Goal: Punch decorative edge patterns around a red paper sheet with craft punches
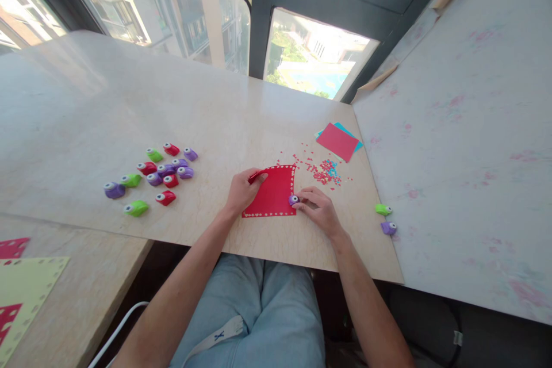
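A red sheet of paper (271,192) lies in front of me, with small holes punched along its edges. Its upper left corner is pinched and slightly lifted by my left hand (244,190), thumb on top. On the sheet's right edge sits a small purple craft punch (294,200), gripped between the fingers and thumb of my right hand (319,210). Just beyond that hand, tiny red and blue paper cut-outs (325,171) are scattered in a loose pile.
Several purple, green and red craft punches (166,170) stand in a group at left. A green punch (383,209) and a purple punch (388,227) stand by the floral wall. Coloured sheets (338,141) are stacked at back right; punched papers (32,282) lie lower left.
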The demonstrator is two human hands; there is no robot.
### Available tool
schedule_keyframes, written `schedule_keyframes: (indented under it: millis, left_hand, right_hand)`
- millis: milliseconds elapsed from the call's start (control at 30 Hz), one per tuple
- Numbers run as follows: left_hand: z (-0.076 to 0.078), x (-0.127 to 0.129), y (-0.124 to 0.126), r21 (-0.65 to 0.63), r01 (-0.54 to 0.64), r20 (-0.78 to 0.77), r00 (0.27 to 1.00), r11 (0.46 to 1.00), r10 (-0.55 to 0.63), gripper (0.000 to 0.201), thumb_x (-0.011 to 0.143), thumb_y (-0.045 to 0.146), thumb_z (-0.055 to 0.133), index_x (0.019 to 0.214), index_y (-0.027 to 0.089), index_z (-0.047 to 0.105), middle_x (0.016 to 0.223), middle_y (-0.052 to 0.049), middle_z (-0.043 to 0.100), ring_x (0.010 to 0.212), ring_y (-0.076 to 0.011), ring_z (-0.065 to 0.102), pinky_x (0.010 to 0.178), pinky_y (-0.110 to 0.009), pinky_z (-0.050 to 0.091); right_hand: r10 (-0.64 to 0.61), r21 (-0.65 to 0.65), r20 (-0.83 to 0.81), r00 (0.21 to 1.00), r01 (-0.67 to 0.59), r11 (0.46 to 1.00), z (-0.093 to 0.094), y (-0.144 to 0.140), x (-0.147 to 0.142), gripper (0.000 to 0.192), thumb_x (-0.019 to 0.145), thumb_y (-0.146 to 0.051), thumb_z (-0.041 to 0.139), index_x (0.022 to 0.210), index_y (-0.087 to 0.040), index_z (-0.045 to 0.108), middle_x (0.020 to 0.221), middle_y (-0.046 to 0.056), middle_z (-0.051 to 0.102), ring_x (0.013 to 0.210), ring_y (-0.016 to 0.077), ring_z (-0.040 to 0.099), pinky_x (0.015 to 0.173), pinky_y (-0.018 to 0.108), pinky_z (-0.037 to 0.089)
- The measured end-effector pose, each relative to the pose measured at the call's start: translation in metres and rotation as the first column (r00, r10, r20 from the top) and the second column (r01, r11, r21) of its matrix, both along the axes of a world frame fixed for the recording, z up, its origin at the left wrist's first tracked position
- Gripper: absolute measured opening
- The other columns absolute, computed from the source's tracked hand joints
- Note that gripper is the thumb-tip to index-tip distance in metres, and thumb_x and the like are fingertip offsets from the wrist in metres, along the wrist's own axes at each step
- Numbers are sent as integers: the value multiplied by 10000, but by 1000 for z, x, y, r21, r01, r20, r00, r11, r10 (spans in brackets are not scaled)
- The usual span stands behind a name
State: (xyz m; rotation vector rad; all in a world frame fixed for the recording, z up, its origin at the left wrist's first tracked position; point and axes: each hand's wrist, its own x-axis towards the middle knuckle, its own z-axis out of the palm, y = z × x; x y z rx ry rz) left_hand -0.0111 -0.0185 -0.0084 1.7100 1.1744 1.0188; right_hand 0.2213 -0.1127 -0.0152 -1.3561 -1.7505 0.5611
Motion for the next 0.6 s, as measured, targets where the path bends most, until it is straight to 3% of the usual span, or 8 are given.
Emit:
schedule_keyframes:
  millis: [367, 600]
  left_hand:
    - [2, 1, -1, -22, 8, -14, 1000, 1000, -9, 291, 885, 405, 538, 833, 163, 691, 781, -45, 708, 680, -164, 601, 601, -257, 444]
    - [3, 1, -2, -20, 8, -14, 1000, 1000, -8, 289, 884, 406, 535, 843, 170, 696, 790, -45, 716, 710, -178, 619, 611, -262, 461]
  right_hand:
    - [-43, -47, -22, 999, 42, 998, 3, -2, -2, 250, 842, -408, 717, 1010, -224, 732, 962, 71, 657, 795, 183, 649, 731, 320, 568]
    - [-53, -51, -7, 999, 53, 997, 2, -1, -2, 255, 883, -395, 666, 1084, -250, 725, 1015, 79, 650, 850, 200, 644, 759, 340, 572]
